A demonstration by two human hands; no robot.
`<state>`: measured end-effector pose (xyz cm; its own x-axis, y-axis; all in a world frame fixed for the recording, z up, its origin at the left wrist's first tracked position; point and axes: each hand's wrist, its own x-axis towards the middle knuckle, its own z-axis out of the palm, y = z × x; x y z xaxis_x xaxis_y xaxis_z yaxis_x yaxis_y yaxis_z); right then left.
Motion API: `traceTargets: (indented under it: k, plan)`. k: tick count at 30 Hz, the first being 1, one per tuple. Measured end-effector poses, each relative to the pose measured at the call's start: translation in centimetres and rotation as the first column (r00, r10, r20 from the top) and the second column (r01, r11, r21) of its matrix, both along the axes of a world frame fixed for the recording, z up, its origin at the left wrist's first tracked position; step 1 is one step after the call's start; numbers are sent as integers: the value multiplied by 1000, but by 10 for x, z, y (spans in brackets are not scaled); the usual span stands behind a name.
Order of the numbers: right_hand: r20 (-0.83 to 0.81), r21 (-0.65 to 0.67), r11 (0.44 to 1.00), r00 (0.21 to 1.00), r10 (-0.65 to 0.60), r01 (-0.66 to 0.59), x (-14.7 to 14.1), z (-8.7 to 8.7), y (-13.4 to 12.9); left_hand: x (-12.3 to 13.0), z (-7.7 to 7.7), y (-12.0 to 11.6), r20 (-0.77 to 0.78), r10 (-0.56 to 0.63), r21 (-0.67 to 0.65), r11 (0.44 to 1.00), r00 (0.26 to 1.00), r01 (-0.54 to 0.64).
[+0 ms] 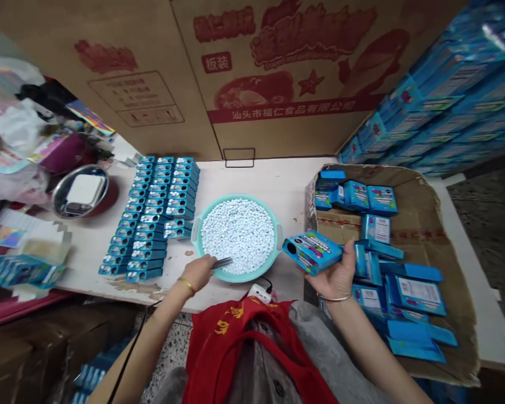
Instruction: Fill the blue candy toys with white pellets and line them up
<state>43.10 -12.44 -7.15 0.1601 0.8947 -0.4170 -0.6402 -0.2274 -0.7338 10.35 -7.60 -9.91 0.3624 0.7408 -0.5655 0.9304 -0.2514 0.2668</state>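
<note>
My left hand (197,274) pinches slim metal tweezers (221,262), whose tips reach the edge of a teal plastic basin (239,278). The basin is heaped with small white candies (238,238). My right hand (330,274) holds a blue printed box (312,252) tilted in the air, with a dark opening on its end. Just right of that hand, a flattened cardboard tray (429,224) holds loose blue boxes (376,227). Left of the basin, blue boxes stand in tight rows (151,219) on the white table (252,179).
A steel bowl (79,191) and plastic bags (14,126) sit at the left, and a blue box stack (23,272) lies near there. A printed carton wall (278,73) rises behind the table. Blue cartons (437,101) are stacked upper right. A white charger (258,293) lies at the table's front edge.
</note>
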Motion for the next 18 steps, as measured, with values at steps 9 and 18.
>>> traceTargets:
  k: [9,18]
  plan:
    - [-41,-64,997,999,31,-33,-14,-19,-24,83,-54,0,156,225,15,973,962,-230]
    - [-33,-85,981,984,174,-176,-29,-28,-15,109,-81,17,284,289,49,948,914,-315]
